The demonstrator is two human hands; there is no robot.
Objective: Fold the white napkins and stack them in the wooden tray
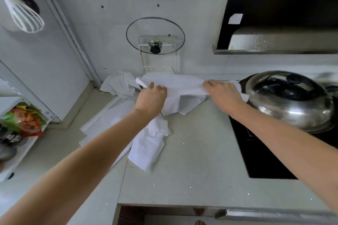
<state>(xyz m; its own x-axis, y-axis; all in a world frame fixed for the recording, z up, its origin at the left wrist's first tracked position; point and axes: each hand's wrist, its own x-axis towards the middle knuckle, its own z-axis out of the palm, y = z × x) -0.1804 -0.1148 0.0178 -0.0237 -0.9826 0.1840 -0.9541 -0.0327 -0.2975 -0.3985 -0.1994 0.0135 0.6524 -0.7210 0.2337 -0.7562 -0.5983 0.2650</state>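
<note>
The white napkin (180,83), stretched above the back of the table (192,151) between left hand (151,97) and right hand (224,95), fingers pinching its ends, looks light and limp, best gripped at corners.

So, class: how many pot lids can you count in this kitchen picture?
2: a glass lid on the wall rack behind the counter, and a steel lid on the cooktop at right. Others may be out of view.
</note>
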